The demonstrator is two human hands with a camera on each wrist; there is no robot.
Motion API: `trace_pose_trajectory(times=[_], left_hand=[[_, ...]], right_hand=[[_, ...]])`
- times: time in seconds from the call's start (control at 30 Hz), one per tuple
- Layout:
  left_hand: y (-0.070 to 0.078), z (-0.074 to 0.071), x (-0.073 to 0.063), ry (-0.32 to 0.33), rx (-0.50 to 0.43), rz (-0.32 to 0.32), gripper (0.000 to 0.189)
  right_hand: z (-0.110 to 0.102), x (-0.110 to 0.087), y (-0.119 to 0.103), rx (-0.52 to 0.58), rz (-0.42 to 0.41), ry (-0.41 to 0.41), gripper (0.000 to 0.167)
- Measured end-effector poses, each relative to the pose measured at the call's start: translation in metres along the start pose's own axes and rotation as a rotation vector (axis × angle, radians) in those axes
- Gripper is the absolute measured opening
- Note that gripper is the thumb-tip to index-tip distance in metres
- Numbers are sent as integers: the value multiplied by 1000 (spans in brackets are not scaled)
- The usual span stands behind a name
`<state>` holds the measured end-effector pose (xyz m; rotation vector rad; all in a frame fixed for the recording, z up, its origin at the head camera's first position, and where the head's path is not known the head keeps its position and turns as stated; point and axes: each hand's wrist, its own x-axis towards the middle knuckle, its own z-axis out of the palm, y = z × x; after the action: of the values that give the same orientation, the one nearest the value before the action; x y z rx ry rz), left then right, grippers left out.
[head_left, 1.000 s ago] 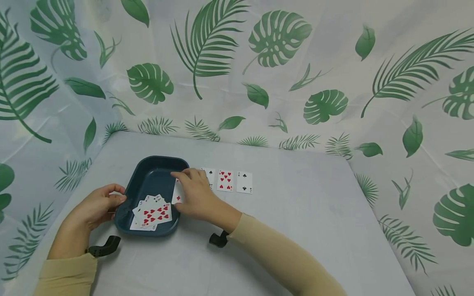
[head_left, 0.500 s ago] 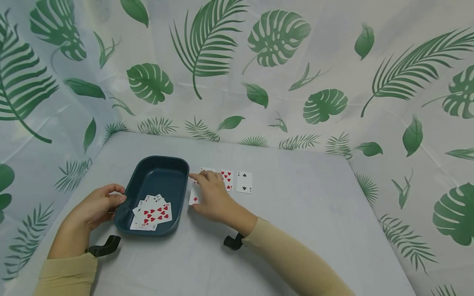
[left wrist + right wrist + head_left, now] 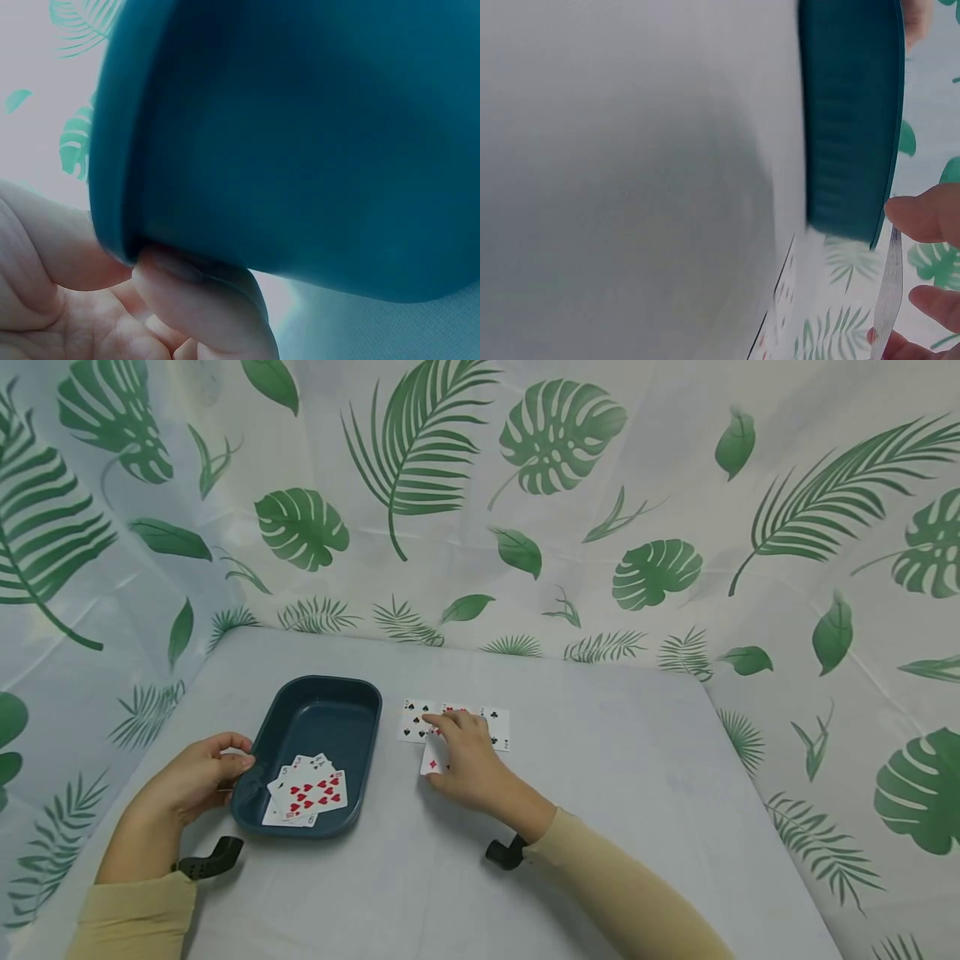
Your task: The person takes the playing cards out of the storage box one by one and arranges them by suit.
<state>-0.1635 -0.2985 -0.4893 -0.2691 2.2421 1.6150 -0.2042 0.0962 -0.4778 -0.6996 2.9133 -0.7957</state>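
A dark blue tray (image 3: 326,722) stands on the table, and my left hand (image 3: 198,774) pinches its left rim between thumb and fingers. The left wrist view shows that grip close up, with a fingertip under the tray's lip (image 3: 112,150). To the right of the tray, my right hand (image 3: 471,764) holds a playing card with red diamonds (image 3: 432,758) by its edges. That card appears edge-on in the right wrist view (image 3: 889,296), raised off the table. Beneath it lies a row of face-up cards: a spades card (image 3: 410,724), a partly hidden hearts card (image 3: 450,707) and a clubs card (image 3: 500,727).
Several overlapping face-up cards (image 3: 318,793) lie in the tray's near end, a hearts card on top. White cloth covers the table (image 3: 622,777). Leaf-print fabric (image 3: 442,593) rises behind and at both sides. Black wrist mounts (image 3: 213,860) stick out near both sleeves.
My right hand has carried the diamonds card rightward, from over the tray's right rim to over the card row. The spades card shows again. My left hand and the tray have stayed put.
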Motion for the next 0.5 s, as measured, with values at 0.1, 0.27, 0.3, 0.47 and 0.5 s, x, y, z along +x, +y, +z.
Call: trace_pose_trajectory(times=[0.1,0.27,0.3,0.47,0.5], left_hand=[[0,0,0,0,2,1,24],[0,0,0,0,7,-2,24],[1,0,0,1,9,-3,24],[1,0,-1,5,10,-8,24],[1,0,-1,5,9,-9,25]], right_hand=[[-3,-3,10,0,12,13,85],[-9,-11,25,-3,51,15,84],[-10,-12,28,-2,61,14,84],[-15,-18,43,-8,116,0,82],[-16,-19,45,-12,125,-2,82]])
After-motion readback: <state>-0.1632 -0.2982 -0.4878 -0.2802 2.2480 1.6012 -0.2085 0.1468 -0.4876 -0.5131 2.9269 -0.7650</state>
